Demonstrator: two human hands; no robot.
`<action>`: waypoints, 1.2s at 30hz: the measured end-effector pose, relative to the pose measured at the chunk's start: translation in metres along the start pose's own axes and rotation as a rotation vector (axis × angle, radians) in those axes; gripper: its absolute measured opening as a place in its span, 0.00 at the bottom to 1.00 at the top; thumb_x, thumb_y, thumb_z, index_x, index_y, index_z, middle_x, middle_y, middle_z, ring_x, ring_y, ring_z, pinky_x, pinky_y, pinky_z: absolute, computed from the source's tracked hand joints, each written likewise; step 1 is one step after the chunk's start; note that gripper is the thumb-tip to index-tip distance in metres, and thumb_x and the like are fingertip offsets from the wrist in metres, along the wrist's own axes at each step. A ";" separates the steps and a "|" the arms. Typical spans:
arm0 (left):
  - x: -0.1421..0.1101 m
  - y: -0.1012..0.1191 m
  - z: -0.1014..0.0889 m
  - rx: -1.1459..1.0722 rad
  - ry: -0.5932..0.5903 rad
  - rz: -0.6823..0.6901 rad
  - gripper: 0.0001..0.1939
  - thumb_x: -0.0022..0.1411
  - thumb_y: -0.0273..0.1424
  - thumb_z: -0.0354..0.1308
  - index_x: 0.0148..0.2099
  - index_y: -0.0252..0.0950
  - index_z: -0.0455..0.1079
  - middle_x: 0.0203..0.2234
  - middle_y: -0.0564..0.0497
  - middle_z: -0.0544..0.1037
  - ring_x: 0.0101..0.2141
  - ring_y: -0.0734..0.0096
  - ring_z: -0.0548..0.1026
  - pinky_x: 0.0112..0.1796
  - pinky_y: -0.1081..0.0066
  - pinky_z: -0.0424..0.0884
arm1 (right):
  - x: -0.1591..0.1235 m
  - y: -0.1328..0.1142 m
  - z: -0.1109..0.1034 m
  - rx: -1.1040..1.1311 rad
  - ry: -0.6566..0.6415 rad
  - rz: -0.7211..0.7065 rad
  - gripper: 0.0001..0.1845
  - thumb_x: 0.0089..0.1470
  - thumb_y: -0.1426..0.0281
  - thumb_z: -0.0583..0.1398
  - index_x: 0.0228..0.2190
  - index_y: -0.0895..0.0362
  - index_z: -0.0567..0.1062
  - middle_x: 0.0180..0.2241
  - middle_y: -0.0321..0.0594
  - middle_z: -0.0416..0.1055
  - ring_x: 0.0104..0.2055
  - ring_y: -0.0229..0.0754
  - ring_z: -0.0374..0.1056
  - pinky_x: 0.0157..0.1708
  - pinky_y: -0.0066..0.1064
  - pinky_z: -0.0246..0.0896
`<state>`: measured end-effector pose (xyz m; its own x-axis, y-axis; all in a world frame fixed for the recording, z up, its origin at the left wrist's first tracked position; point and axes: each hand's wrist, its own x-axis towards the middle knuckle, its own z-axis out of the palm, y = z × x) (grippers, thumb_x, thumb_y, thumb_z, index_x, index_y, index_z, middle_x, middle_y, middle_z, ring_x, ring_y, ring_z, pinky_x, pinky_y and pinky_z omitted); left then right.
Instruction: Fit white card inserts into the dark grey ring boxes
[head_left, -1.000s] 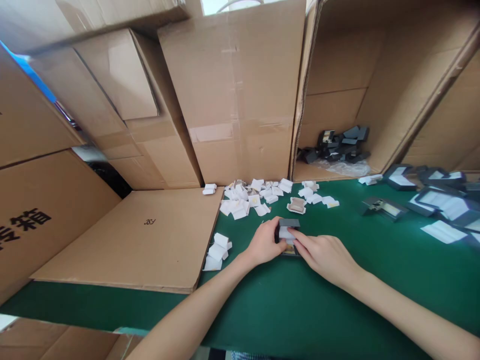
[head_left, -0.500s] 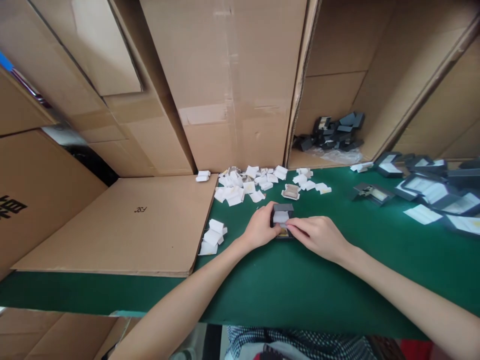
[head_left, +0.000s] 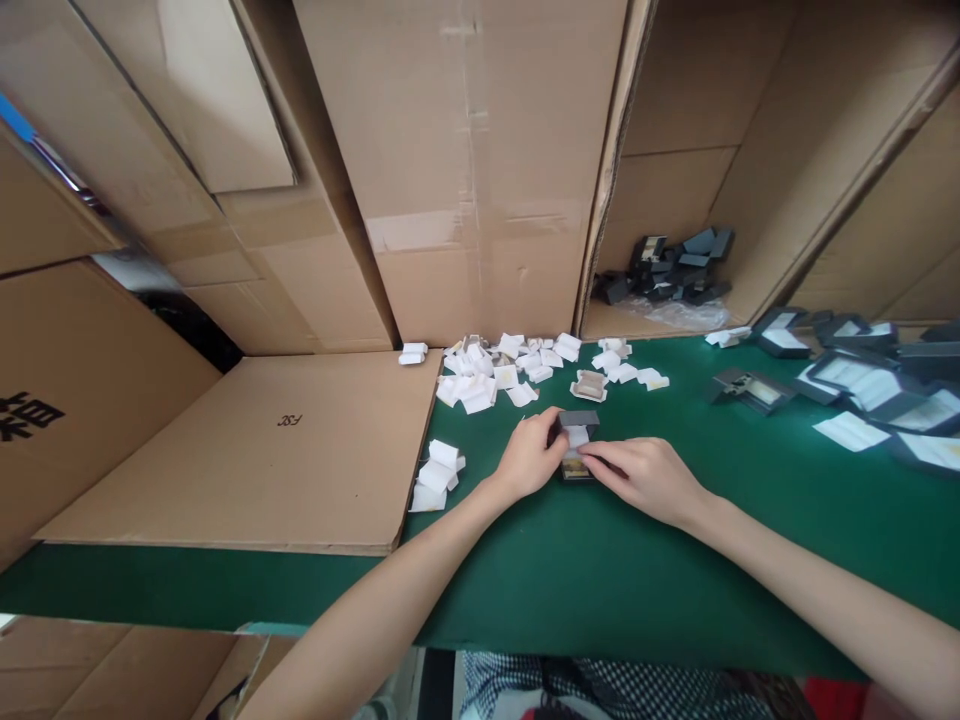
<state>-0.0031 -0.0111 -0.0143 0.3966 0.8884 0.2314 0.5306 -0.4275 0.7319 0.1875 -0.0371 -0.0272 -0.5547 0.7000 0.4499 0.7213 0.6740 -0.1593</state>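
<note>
A small dark grey box (head_left: pixel 580 420) stands with its lid raised on the green table. Its left side is in the grip of my left hand (head_left: pixel 529 458), whose fingers are closed around the edge by the lid. From the right, my right hand (head_left: pixel 645 480) reaches in with thumb and fingertips pinched on the white insert (head_left: pixel 577 436) of the box. Below those fingertips, something yellowish shows in the box's lower part; I cannot make out what it is. Just beyond the box lies an opened insert (head_left: pixel 589 385) with a greyish-brown inside.
White folded inserts (head_left: pixel 472 385) are heaped behind my hands, with several more (head_left: pixel 437 475) at left. A flat cardboard sheet (head_left: pixel 247 450) covers the table's left part. Dark boxes (head_left: pixel 862 375) lie at right, others (head_left: pixel 667 268) inside a carton. Tall cardboard walls (head_left: pixel 480 150) edge the back.
The view has shifted slightly, so everything sits a little further right. My left fingers have moved in by the box's lid. My right hand stays at the white insert.
</note>
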 end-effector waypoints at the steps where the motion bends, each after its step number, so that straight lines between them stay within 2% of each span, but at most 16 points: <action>1: -0.001 0.000 0.000 0.000 0.006 0.004 0.06 0.59 0.26 0.46 0.37 0.35 0.64 0.24 0.54 0.68 0.24 0.74 0.64 0.27 0.75 0.58 | 0.000 0.000 0.001 -0.020 0.018 0.005 0.15 0.61 0.65 0.50 0.41 0.54 0.76 0.29 0.37 0.78 0.25 0.39 0.72 0.26 0.30 0.60; 5: -0.003 0.000 0.002 0.013 0.028 0.020 0.07 0.59 0.25 0.46 0.38 0.35 0.64 0.25 0.53 0.69 0.24 0.73 0.64 0.27 0.75 0.58 | 0.001 -0.004 0.001 -0.083 0.019 0.027 0.18 0.61 0.65 0.49 0.48 0.56 0.72 0.29 0.39 0.78 0.26 0.41 0.73 0.25 0.31 0.59; 10: -0.003 -0.002 0.002 0.034 0.055 0.012 0.04 0.59 0.26 0.47 0.33 0.35 0.62 0.22 0.54 0.67 0.23 0.74 0.63 0.26 0.75 0.57 | 0.002 -0.010 -0.001 -0.112 -0.083 0.091 0.20 0.62 0.65 0.47 0.52 0.54 0.68 0.31 0.38 0.78 0.27 0.44 0.73 0.23 0.31 0.59; 20: -0.003 -0.004 0.000 0.018 0.073 -0.002 0.04 0.58 0.26 0.49 0.34 0.35 0.64 0.21 0.55 0.66 0.24 0.74 0.63 0.26 0.75 0.58 | 0.005 -0.009 -0.004 -0.050 -0.166 0.097 0.20 0.63 0.65 0.45 0.54 0.52 0.65 0.34 0.38 0.78 0.30 0.45 0.74 0.26 0.32 0.62; 24: -0.004 -0.004 -0.002 0.000 0.047 0.017 0.08 0.58 0.25 0.48 0.40 0.36 0.66 0.26 0.54 0.71 0.26 0.73 0.67 0.29 0.75 0.61 | 0.005 -0.008 -0.002 -0.050 -0.141 0.087 0.20 0.63 0.65 0.45 0.54 0.52 0.65 0.31 0.38 0.78 0.28 0.43 0.73 0.25 0.31 0.60; 27: -0.004 -0.005 -0.003 -0.020 0.040 0.028 0.11 0.60 0.26 0.46 0.43 0.36 0.66 0.29 0.53 0.73 0.28 0.72 0.69 0.30 0.75 0.62 | 0.005 -0.008 0.000 -0.047 -0.121 0.072 0.20 0.63 0.66 0.45 0.52 0.53 0.67 0.29 0.38 0.77 0.26 0.43 0.72 0.24 0.30 0.58; 30: -0.004 -0.005 -0.004 -0.024 0.042 0.024 0.09 0.60 0.26 0.46 0.41 0.36 0.66 0.29 0.52 0.73 0.28 0.72 0.69 0.31 0.74 0.63 | 0.011 -0.011 -0.002 -0.056 -0.120 0.071 0.18 0.62 0.67 0.47 0.49 0.52 0.69 0.30 0.38 0.77 0.27 0.43 0.72 0.23 0.30 0.55; 33: -0.003 -0.006 -0.004 0.001 0.035 0.011 0.06 0.59 0.27 0.48 0.39 0.36 0.65 0.27 0.53 0.72 0.28 0.71 0.69 0.30 0.74 0.63 | 0.025 -0.018 -0.008 -0.120 -0.173 0.116 0.13 0.60 0.67 0.49 0.38 0.53 0.73 0.25 0.39 0.75 0.24 0.43 0.70 0.20 0.29 0.50; 36: -0.003 -0.006 -0.006 0.034 0.021 0.002 0.04 0.57 0.26 0.50 0.37 0.35 0.64 0.25 0.53 0.71 0.27 0.71 0.68 0.29 0.74 0.62 | 0.039 -0.025 -0.016 -0.198 -0.219 0.157 0.13 0.59 0.67 0.50 0.28 0.55 0.73 0.23 0.40 0.74 0.22 0.42 0.69 0.19 0.28 0.44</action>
<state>-0.0117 -0.0097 -0.0160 0.3820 0.8908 0.2460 0.5551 -0.4340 0.7096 0.1543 -0.0303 0.0080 -0.4911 0.8399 0.2309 0.8595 0.5103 -0.0282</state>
